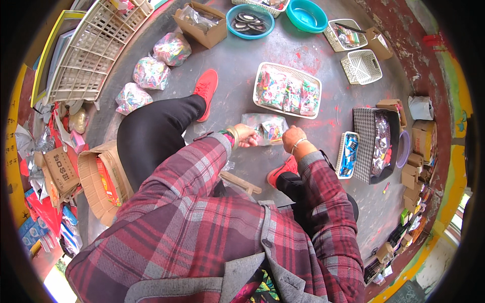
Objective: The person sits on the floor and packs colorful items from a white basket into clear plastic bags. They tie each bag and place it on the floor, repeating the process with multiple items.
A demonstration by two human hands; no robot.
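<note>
A clear plastic bag (265, 128) with small colourful packets in its lower part lies stretched between my two hands, low over the floor. My left hand (245, 135) grips its left edge, with bangles at the wrist. At the bag's right edge my right hand (293, 137) has its fingers curled closed on the plastic. Just beyond the bag stands a white plastic basket (287, 67) filled with colourful small packets, bundled in clear wrapping.
Filled clear bags (150, 72) sit at the left, near a cardboard box (206, 36). Teal basins (306, 15) and small white baskets (362, 67) stand farther off. At right are a narrow basket of blue packets (348, 155) and a houndstooth fabric bin (364, 146). My red shoes flank the bag.
</note>
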